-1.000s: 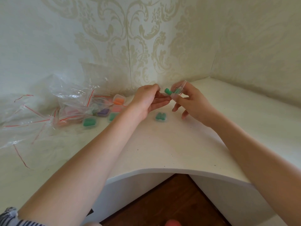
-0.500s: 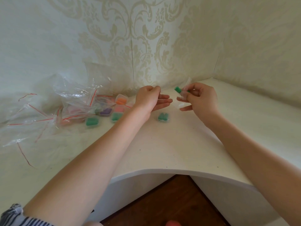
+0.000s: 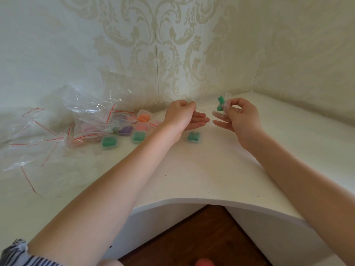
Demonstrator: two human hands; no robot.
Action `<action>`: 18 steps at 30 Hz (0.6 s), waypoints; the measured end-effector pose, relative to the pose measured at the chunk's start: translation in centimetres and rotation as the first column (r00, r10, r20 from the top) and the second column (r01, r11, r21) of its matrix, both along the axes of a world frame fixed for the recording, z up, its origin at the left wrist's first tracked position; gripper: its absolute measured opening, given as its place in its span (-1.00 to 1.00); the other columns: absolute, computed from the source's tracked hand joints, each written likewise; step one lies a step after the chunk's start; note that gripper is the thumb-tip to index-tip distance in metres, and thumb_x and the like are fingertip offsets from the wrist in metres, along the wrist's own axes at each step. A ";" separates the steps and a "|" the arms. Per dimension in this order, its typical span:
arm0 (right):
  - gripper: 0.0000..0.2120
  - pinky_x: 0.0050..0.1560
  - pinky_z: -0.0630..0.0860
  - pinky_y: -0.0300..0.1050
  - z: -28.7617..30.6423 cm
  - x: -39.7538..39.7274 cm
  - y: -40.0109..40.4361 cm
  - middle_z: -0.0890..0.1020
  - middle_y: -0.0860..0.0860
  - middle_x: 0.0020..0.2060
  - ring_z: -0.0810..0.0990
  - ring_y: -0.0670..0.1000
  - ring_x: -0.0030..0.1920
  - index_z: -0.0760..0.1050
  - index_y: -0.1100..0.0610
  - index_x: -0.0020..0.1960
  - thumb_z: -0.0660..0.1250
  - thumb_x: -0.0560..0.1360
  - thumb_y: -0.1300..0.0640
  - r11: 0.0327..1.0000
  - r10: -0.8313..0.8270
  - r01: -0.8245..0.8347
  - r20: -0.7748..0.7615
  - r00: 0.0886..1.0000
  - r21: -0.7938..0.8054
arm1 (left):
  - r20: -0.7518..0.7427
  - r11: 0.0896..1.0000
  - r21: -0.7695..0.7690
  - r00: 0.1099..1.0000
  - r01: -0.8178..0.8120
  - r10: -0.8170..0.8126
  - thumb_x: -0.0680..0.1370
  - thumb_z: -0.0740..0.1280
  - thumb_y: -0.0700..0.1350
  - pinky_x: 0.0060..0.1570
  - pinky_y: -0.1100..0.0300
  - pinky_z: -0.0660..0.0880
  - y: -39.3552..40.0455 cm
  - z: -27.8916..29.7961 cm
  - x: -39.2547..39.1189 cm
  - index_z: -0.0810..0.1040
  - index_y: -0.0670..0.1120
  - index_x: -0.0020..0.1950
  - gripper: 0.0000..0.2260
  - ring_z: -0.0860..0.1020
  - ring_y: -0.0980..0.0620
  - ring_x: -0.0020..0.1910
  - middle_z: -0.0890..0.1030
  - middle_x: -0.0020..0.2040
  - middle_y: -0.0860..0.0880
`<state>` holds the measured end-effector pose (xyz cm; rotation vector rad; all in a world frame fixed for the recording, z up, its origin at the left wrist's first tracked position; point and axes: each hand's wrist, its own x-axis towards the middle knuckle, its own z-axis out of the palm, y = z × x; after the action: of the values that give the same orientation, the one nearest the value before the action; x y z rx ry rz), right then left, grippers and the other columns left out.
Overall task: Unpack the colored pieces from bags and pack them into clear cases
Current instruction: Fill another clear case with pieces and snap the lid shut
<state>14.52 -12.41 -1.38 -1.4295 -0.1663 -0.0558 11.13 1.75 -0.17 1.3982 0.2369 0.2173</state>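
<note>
Two bare hands hover over the far part of a white corner counter (image 3: 211, 169), a small gap between them. The right hand (image 3: 241, 117) has its thumb and forefinger curled and pinching a small clear bag (image 3: 223, 106), and green foam pieces (image 3: 220, 103) poke up out of the bag just above and to the left of those fingertips (image 3: 227, 109); its lower fingers stretch out leftward beneath the bag, touching nothing. The left hand (image 3: 182, 116) has its thumb and forefinger closed together at the top, though whether anything sits between them is too small to tell, while its other fingers lie straight, pointing right toward the bag without reaching it. On the counter just near of the gap between the hands lies a clear case with green pieces (image 3: 194, 136), apart from both hands. Further left sit two more green-filled cases (image 3: 109, 142) (image 3: 138, 136), with a purple-filled case (image 3: 125, 130), a pink-filled case (image 3: 142, 127) and an orange-filled case (image 3: 144, 117) behind them. At the far left a heap of clear zip bags with red strips (image 3: 57, 131) spreads over the counter and partly covers those cases. Patterned cream wallpaper (image 3: 172, 45) backs the corner, and a striped sleeve (image 3: 17, 254) shows at the near left edge.
</note>
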 end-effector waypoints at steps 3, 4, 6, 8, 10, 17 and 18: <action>-0.89 -0.33 0.60 -0.15 0.2 -0.1 0.0 0.61 0.14 -0.03 0.70 0.07 -0.13 0.39 0.17 -0.11 0.22 0.59 0.29 0.998 0.035 -0.033 -0.043 0.998 0.044 | 0.031 0.979 -0.191 0.997 0.074 -0.070 0.54 0.08 -0.32 -0.15 0.12 0.64 0.3 0.6 0.1 0.36 -0.18 -0.22 -0.84 0.67 -0.13 -0.09 0.63 -0.01 -0.27; -0.90 -0.32 0.60 -0.15 0.2 -0.1 0.1 0.62 0.16 -0.05 0.70 0.07 -0.13 0.38 0.18 -0.10 0.23 0.58 0.30 0.999 0.041 -0.040 -0.042 0.998 0.036 | 0.046 0.960 -0.260 0.995 0.098 -0.089 0.54 0.08 -0.33 -0.13 0.11 0.63 0.4 0.8 0.1 0.35 -0.17 -0.24 -0.82 0.66 -0.15 -0.07 0.61 -0.02 -0.28; -0.88 -0.31 0.60 -0.15 0.2 -0.2 0.2 0.63 0.20 -0.10 0.71 0.07 -0.13 0.38 0.20 -0.14 0.26 0.55 0.33 0.999 0.050 -0.050 -0.035 0.998 -0.010 | 0.061 0.925 -0.356 0.991 0.131 -0.117 0.56 0.10 -0.31 -0.11 0.09 0.63 0.5 0.8 -0.1 0.32 -0.15 -0.28 -0.79 0.65 -0.17 -0.08 0.58 -0.07 -0.27; -0.83 -0.28 0.60 -0.16 0.0 -0.3 0.3 0.63 0.21 -0.14 0.70 0.09 -0.14 0.37 0.20 -0.20 0.28 0.51 0.36 0.998 0.039 -0.040 -0.038 0.999 -0.038 | 0.060 0.913 -0.387 0.991 0.130 -0.116 0.56 0.10 -0.30 -0.09 0.09 0.63 0.5 0.8 -0.1 0.32 -0.14 -0.27 -0.78 0.64 -0.18 -0.10 0.59 -0.09 -0.28; -0.81 -0.26 0.60 -0.19 0.0 -0.2 0.1 0.63 0.20 -0.16 0.70 0.07 -0.17 0.37 0.20 -0.24 0.30 0.50 0.38 0.999 0.010 -0.011 -0.050 0.999 -0.039 | 0.054 0.911 -0.400 0.995 0.100 -0.086 0.55 0.08 -0.32 -0.05 0.07 0.62 0.6 0.7 0.0 0.33 -0.15 -0.25 -0.81 0.64 -0.21 -0.02 0.60 0.02 -0.33; -0.84 -0.23 0.62 -0.15 -0.3 -0.2 0.4 0.63 0.13 -0.22 0.67 0.05 -0.22 0.42 0.22 -0.18 0.38 0.46 0.38 0.996 0.082 -0.083 -0.033 0.996 -0.041 | 0.020 0.897 -0.435 0.997 0.076 -0.075 0.56 0.05 -0.33 -0.16 0.10 0.63 1.0 0.7 0.0 0.33 -0.17 -0.23 -0.81 0.63 -0.19 -0.11 0.61 -0.05 -0.33; -0.84 -0.21 0.63 -0.13 -0.4 -0.2 0.4 0.63 0.13 -0.25 0.67 0.05 -0.26 0.42 0.22 -0.17 0.39 0.46 0.37 0.995 0.086 -0.088 -0.044 0.995 -0.041 | 0.014 0.903 -0.422 0.997 0.078 -0.079 0.56 0.05 -0.33 -0.16 0.10 0.63 0.9 0.7 0.0 0.33 -0.17 -0.23 -0.81 0.63 -0.19 -0.11 0.61 -0.04 -0.33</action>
<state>14.32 -12.04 -1.74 -1.4635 -0.1958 0.0500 11.12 2.68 0.52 0.9737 0.2149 0.0879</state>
